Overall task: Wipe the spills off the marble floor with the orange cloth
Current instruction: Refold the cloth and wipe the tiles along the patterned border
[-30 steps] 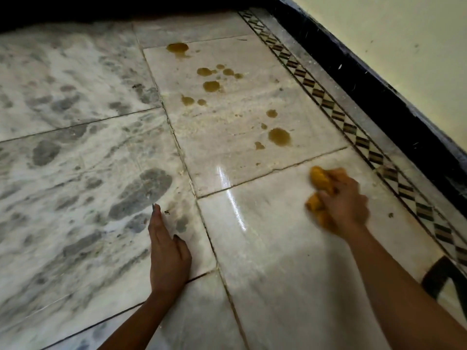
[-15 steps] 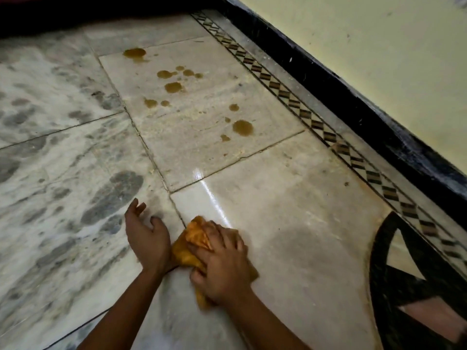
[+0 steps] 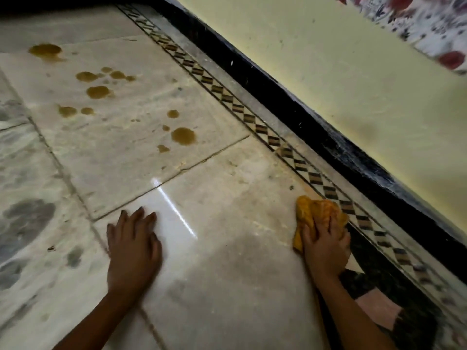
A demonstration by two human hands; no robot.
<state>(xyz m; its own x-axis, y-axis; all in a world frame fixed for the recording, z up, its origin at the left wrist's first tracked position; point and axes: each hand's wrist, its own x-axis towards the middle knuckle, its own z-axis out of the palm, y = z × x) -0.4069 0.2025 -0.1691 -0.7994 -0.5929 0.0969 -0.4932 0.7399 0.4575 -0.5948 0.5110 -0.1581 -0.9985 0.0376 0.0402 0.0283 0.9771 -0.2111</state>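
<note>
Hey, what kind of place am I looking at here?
Likely a room in a home: marble floor with a patterned border, black skirting under a cream wall, floral fabric top right.

The right hand (image 3: pixel 326 246) swept the orange cloth (image 3: pixel 316 210) away from the left hand (image 3: pixel 134 246) and back across the glossy cream tile (image 3: pixel 227 261) to its right edge, where the cloth met the diamond-patterned border (image 3: pixel 252 117). The left hand moved off the grey-veined slab (image 3: pixel 30 248) onto that tile and flattened its fingers. A floral fabric (image 3: pixel 434 26) came into view at top right.
</note>
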